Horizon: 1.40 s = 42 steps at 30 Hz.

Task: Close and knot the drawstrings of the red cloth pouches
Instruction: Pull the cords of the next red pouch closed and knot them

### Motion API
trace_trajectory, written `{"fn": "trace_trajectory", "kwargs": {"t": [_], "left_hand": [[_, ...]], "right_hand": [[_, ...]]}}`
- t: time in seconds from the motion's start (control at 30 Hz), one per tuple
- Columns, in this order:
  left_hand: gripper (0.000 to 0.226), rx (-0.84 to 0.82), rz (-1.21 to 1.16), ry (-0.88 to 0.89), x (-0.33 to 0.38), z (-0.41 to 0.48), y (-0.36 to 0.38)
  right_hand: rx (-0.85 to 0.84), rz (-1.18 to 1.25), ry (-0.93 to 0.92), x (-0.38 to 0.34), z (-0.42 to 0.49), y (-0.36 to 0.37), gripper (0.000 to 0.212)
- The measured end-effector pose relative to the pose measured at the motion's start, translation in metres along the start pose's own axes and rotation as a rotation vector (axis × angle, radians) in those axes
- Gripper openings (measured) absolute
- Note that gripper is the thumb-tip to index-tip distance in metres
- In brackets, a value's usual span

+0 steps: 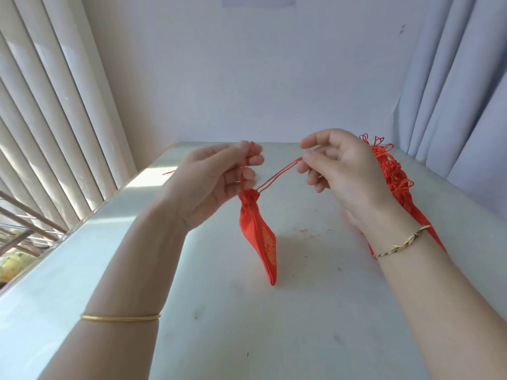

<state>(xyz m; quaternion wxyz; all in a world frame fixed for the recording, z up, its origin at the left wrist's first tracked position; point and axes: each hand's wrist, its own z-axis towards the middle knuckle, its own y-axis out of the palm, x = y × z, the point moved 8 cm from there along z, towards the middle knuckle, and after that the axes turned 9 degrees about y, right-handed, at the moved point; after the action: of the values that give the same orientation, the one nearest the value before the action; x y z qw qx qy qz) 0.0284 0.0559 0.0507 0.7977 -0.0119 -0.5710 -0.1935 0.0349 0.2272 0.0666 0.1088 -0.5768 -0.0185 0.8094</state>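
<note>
A plain gold bangle (120, 317) rings the left forearm, nearest the camera; a thin twisted gold bracelet (402, 242) sits on the right wrist; below them lies a pale white tabletop (247, 338) flecked with red lint. Between the arms hangs a small red cloth pouch with gold print (258, 237), mouth gathered, tip pointing down at the table. The left hand (214, 182) pinches one red drawstring (243, 171) just above the mouth; the right hand (340, 165) pinches the other doubled red cord (279, 174), stretched taut. Behind the right hand lies a heap of red pouches with looped strings (392, 171); beyond, cream vertical blinds (55, 105), a white wall (247, 78), a pale curtain (452, 91).
</note>
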Motion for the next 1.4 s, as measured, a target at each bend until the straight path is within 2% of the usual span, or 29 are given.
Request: {"fn": "trace_trajectory", "kwargs": {"t": [0.07, 0.17, 0.27, 0.33, 0.37, 0.47, 0.57, 0.6, 0.67, 0.8, 0.9, 0.97, 1.03, 1.1, 1.2, 1.33, 1.4], "left_hand": [[0.022, -0.06, 0.12, -0.024, 0.0, -0.003, 0.006], [0.015, -0.094, 0.354, -0.003, 0.003, -0.005, 0.016], [0.011, -0.134, 0.448, 0.046, 0.009, -0.008, 0.027], [0.011, -0.143, 0.42, 0.058, 0.01, -0.007, 0.03], [0.018, -0.133, 0.392, 0.056, 0.01, -0.007, 0.028], [0.02, -0.108, 0.272, 0.033, 0.007, -0.005, 0.023], [0.021, -0.089, 0.21, 0.034, 0.006, -0.003, 0.02], [0.02, -0.082, 0.197, 0.035, 0.006, -0.003, 0.02], [0.019, -0.063, 0.175, 0.035, 0.007, -0.003, 0.018], [0.018, -0.004, 0.147, 0.015, 0.006, -0.003, 0.01], [0.015, 0.012, 0.131, 0.016, 0.007, -0.003, 0.006], [0.015, -0.016, 0.153, 0.027, 0.009, -0.003, 0.009], [0.017, -0.069, 0.189, 0.033, 0.01, -0.005, 0.014], [0.021, -0.118, 0.235, 0.041, 0.011, -0.006, 0.018], [0.029, -0.153, 0.358, 0.118, 0.016, -0.006, 0.021], [0.039, -0.092, 0.76, 0.36, 0.027, -0.005, 0.023], [0.046, -0.048, 0.884, 0.468, 0.032, -0.007, 0.028]], "right_hand": [[-0.034, 0.022, -0.059, -0.016, -0.006, 0.006, 0.016], [-0.087, 0.046, -0.123, -0.032, -0.015, 0.015, 0.016], [-0.133, 0.091, -0.157, -0.042, -0.021, 0.022, 0.014], [-0.124, 0.167, -0.142, -0.041, -0.021, 0.021, 0.007], [-0.088, 0.184, -0.111, -0.036, -0.018, 0.018, 0.005], [-0.004, 0.088, 0.064, -0.013, -0.01, 0.01, 0.02], [-0.254, -0.013, 0.206, 0.003, -0.011, 0.025, 0.039], [-0.335, -0.053, 0.195, 0.003, -0.014, 0.031, 0.037], [-0.386, -0.095, 0.136, 0.002, -0.017, 0.038, 0.022], [-0.258, -0.089, -0.001, -0.008, -0.012, 0.03, 0.015], [-0.32, -0.168, -0.116, -0.02, -0.018, 0.034, 0.016], [-0.37, -0.169, -0.09, -0.018, -0.02, 0.038, 0.019], [-0.351, -0.025, -0.002, -0.012, -0.015, 0.037, 0.027], [-0.317, 0.11, 0.107, -0.002, -0.009, 0.036, 0.034], [-0.341, 0.188, 0.205, 0.011, -0.01, 0.043, 0.028], [-0.444, 0.209, 0.267, 0.018, -0.016, 0.056, 0.023], [-0.493, 0.27, 0.309, 0.02, -0.017, 0.059, 0.022]]}}
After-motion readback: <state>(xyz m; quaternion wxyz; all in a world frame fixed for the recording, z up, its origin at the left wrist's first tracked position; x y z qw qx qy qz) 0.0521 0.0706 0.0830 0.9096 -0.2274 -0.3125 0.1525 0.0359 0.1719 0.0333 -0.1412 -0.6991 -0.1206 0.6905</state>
